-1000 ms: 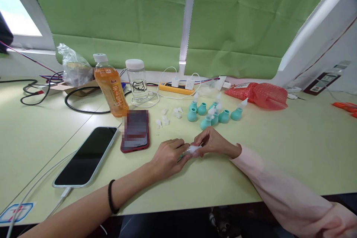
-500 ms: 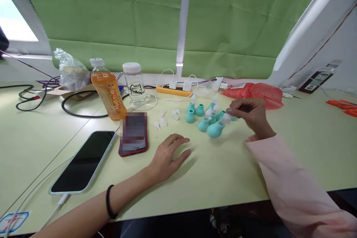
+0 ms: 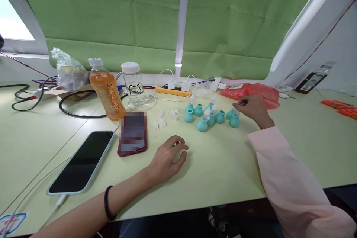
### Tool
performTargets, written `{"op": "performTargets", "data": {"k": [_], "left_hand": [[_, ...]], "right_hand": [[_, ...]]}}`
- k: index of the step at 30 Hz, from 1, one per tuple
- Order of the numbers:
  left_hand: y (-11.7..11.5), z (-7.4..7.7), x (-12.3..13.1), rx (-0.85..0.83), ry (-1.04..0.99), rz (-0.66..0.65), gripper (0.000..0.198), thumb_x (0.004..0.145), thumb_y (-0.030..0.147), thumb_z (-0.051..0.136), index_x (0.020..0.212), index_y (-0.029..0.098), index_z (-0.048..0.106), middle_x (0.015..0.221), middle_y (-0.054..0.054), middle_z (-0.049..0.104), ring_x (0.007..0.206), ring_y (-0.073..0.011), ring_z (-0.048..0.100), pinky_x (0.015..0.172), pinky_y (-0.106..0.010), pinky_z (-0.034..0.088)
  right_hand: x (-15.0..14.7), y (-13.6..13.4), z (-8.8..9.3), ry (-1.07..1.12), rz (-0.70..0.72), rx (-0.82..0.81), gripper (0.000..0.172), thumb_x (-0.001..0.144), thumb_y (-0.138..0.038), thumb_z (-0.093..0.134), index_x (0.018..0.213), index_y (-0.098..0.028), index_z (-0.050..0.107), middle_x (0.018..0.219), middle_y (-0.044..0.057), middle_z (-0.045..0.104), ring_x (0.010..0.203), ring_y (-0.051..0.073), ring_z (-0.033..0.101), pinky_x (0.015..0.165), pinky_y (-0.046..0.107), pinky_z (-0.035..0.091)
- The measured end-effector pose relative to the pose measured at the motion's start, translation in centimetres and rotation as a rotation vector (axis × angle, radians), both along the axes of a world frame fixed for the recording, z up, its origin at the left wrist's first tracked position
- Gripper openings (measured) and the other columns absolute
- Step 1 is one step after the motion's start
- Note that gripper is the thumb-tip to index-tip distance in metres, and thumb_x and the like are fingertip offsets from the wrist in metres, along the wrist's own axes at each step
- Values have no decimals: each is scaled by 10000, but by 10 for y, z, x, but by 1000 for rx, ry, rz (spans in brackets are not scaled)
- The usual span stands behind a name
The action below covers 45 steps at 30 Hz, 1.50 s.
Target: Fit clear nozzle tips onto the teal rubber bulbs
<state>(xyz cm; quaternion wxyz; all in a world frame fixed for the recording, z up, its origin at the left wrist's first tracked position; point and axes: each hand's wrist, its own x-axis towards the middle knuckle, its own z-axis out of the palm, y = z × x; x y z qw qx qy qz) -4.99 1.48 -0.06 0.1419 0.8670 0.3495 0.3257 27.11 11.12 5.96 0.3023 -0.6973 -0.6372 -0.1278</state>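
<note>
My right hand (image 3: 252, 109) pinches the clear tip of a teal bulb syringe (image 3: 234, 121), which stands upright on the table at the right end of a group of similar bulbs. Several of these have translucent tips fitted, like the front bulb (image 3: 202, 124). Others show open necks, among them a bare bulb (image 3: 189, 116) and another bare bulb (image 3: 220, 117). My left hand (image 3: 169, 158) rests on the table in front of the group, fingers loosely bent and apart, holding nothing. Several loose translucent tips (image 3: 162, 122) lie beyond it, to the left of the bulbs.
A red-cased phone (image 3: 132, 134) and a larger phone (image 3: 82, 161) on a cable lie at left. Behind them stand an orange drink bottle (image 3: 107, 93) and a clear cup (image 3: 134, 85). A yellow power strip (image 3: 173, 90) and red bubble wrap (image 3: 251, 93) line the back.
My right hand has moved right with the bulb syringe, from tilted in front of the group to upright at its right end. My left hand's fingers have curled slightly.
</note>
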Motion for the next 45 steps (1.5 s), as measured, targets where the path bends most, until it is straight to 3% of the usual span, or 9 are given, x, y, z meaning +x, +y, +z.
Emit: {"op": "performTargets", "data": {"k": [11,15,18,20,22,25,29,35,45], "left_hand": [[0,0,0,10,30,19,208,781,172,382,885,170,562,924,-71,524,847,-166,511,708,-294,443],[0,1,2,20,73,-3,215,780,165,376,874,153,569,900,-78,535,823,-170,518,679,-287,445],[0,2,3,17,94,-19,221,778,157,374,865,132,574,880,-86,542,793,-167,525,655,-279,447],[0,2,4,37,82,-43,221,776,154,376,860,121,577,875,-92,544,781,-163,527,650,-270,446],[-1,1,4,80,54,-86,216,773,151,382,859,114,576,864,-94,547,772,-157,524,653,-262,444],[-3,-1,3,159,30,-160,203,765,139,390,839,104,575,806,-89,561,733,-151,519,641,-255,440],[-3,-1,4,249,28,-203,205,760,125,384,801,85,581,709,-86,573,651,-148,508,577,-253,430],[-4,-1,5,283,24,-222,215,742,117,400,807,69,599,714,-98,586,650,-155,511,563,-259,428],[-4,-2,5,295,40,-198,217,752,132,393,793,78,600,691,-89,579,642,-147,513,568,-255,436]], "right_hand": [[-6,4,-5,49,-63,113,156,588,-306,554,535,-160,547,507,28,546,527,156,504,536,280,387],[-16,0,-3,-46,-99,428,166,662,-288,502,639,-146,585,558,42,565,545,166,511,528,283,383],[-44,-13,-3,-150,67,649,156,714,-250,472,665,-149,581,554,34,551,504,132,480,510,254,376],[-73,-25,-5,-206,299,679,124,729,-236,490,689,-158,577,582,24,556,486,103,463,505,227,373],[-109,-34,-10,-269,582,577,107,751,-212,487,776,-163,579,716,34,589,541,87,495,516,201,376],[-162,-37,-20,-354,857,226,200,802,-262,434,932,-174,557,835,48,576,697,119,527,574,215,388],[-211,-25,-30,-382,902,-79,307,816,-362,401,1032,-187,531,890,73,519,783,162,481,615,265,390],[-234,-15,-40,-435,943,-160,264,793,-358,439,916,-202,612,940,100,408,912,218,327,718,348,356],[-222,-21,-57,-358,1044,-21,188,807,-251,430,760,-159,587,907,75,477,861,190,361,726,331,352]]}}
